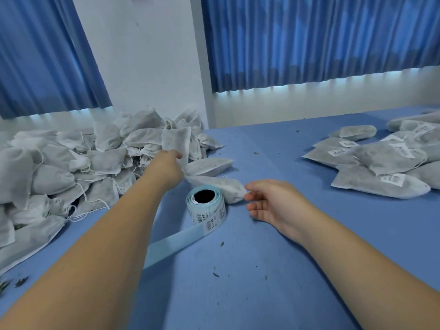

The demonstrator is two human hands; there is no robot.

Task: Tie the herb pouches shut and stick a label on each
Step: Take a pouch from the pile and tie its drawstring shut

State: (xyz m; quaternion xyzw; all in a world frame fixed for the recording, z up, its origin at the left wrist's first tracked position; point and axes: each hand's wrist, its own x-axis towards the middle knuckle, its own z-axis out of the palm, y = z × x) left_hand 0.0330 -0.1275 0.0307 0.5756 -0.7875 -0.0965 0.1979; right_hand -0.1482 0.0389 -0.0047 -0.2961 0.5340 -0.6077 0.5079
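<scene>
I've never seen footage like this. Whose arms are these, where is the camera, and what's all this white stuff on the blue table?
No machine here: these are a person's bare arms, filmed by a camera worn on their head, looking down. The left hand grips an upright pouch at the edge of the unlabelled heap. The right hand pinches the end of a lying pouch beside the label roll. Labelled pouches lie at right on the blue table.
</scene>
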